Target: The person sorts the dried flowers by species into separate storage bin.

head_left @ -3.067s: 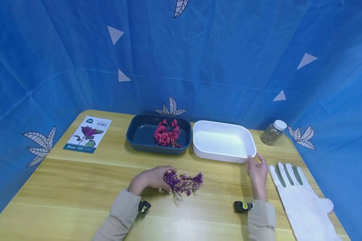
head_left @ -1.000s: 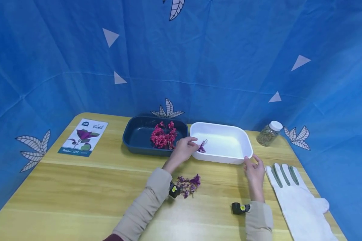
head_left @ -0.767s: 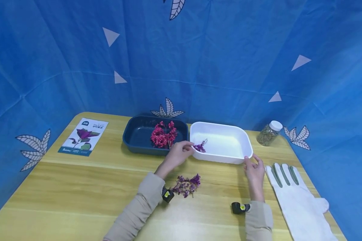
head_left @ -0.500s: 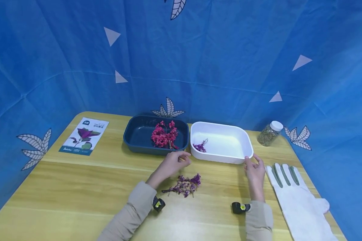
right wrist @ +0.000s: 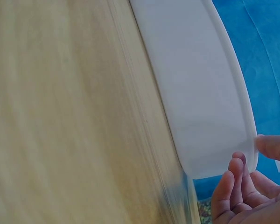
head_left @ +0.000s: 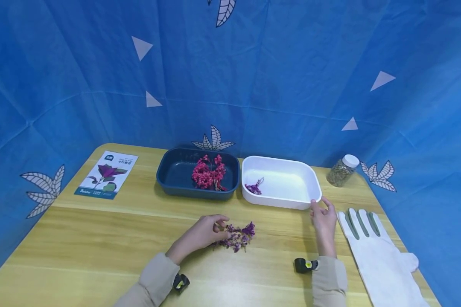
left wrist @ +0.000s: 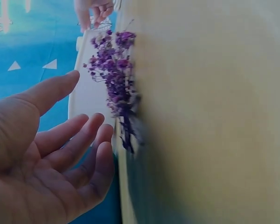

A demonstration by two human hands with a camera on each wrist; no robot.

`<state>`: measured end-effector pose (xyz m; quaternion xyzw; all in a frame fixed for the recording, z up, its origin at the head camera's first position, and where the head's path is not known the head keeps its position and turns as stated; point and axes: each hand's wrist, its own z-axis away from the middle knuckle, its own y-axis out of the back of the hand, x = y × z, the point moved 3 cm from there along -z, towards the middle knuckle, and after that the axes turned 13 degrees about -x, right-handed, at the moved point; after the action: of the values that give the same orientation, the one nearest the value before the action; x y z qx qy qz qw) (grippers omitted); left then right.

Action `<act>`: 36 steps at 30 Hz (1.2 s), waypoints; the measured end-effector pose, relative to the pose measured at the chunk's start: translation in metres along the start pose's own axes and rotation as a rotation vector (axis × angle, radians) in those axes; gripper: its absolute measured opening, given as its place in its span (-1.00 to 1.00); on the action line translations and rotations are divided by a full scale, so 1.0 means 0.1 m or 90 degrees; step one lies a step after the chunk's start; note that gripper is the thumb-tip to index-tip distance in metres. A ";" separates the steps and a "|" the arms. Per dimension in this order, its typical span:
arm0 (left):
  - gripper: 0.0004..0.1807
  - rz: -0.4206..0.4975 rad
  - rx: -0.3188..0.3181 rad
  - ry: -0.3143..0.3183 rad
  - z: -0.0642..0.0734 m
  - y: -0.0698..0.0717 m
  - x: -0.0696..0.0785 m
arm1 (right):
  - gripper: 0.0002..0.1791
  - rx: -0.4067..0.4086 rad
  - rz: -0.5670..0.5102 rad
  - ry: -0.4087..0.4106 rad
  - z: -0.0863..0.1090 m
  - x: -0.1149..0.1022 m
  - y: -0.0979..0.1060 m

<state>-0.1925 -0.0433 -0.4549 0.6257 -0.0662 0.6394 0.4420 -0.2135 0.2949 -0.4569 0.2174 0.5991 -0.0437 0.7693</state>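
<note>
My left hand [head_left: 205,232] is at the left end of a bunch of dried purple flowers [head_left: 240,238] on the table. In the left wrist view its thumb and fingers [left wrist: 74,140] are spread apart with nothing between them, beside the bunch. My right hand [head_left: 324,219] holds the white tray [head_left: 311,200] at its near right corner. The right wrist view has the thumb on the rim and the index finger at the corner's outer side. A small purple flower sprig [head_left: 254,187] lies inside that tray, at its left end.
Left of the white tray stands a dark blue tray [head_left: 176,189] with red dried flowers [head_left: 208,172]. A seed packet [head_left: 106,174] lies at the far left. On the right are a white-capped jar [head_left: 342,170] and a white glove [head_left: 384,260]. A blue curtain [head_left: 230,76] hangs behind.
My left hand carried a purple sprig from the bunch to the white tray, let go of it there, and came back down to the bunch. My right hand kept to the tray's corner.
</note>
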 end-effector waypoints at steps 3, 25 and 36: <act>-0.48 -0.014 0.001 0.000 0.07 -0.02 -0.03 | -0.35 0.000 0.003 -0.003 0.00 0.00 0.00; -0.84 -0.055 -0.007 -0.063 0.20 -0.05 -0.12 | -0.34 -0.002 0.004 0.006 0.01 -0.01 -0.01; -0.78 -0.021 0.033 -0.054 0.14 0.07 0.06 | -0.36 -0.002 0.010 0.013 0.00 0.00 0.00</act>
<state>-0.1856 -0.0536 -0.4434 0.6645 -0.0581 0.6064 0.4328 -0.2133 0.2946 -0.4569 0.2210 0.6057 -0.0345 0.7636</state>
